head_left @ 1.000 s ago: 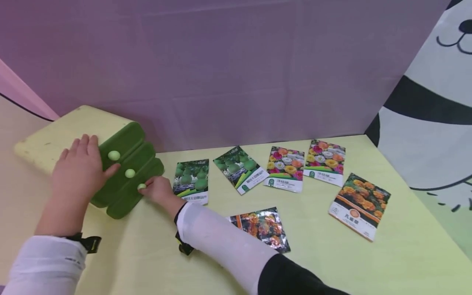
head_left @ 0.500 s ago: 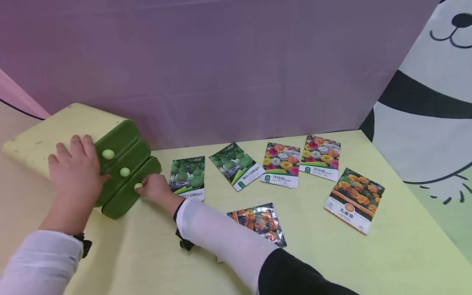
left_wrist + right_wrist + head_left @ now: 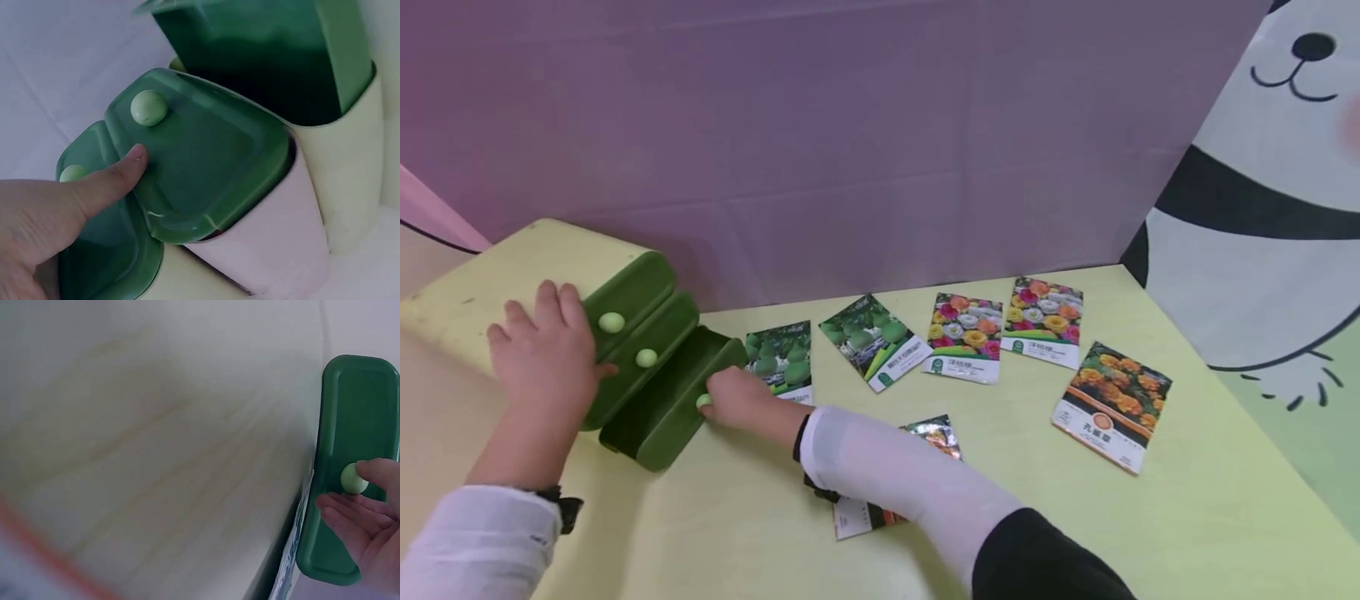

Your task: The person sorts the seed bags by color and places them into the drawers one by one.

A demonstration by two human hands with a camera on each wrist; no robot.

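A small cream drawer unit (image 3: 512,271) with green drawer fronts stands at the table's left. My left hand (image 3: 546,354) rests on its top, fingers spread. In the left wrist view its thumb (image 3: 122,178) lies across the upper front and reaches the middle drawer front (image 3: 206,150). My right hand (image 3: 741,402) pinches the round pale green knob (image 3: 703,401) of the bottom drawer (image 3: 658,446). That drawer is pulled partway out, and its dark inside shows. The two drawers above are closed. The right wrist view shows thumb and fingers at the knob (image 3: 353,480).
A green fruit seed packet (image 3: 778,358) lies right behind my right hand, with another green packet (image 3: 872,337) beside it. Two mixed-flower packets (image 3: 964,333) and an orange-flower packet (image 3: 1112,404) lie farther right. My right forearm partly covers another orange-flower packet (image 3: 857,518). A purple cloth (image 3: 850,150) hangs behind.
The bottom drawer, closed half a second ago, has slid out toward the right and front with my right hand on its knob. My left hand stays on the unit.
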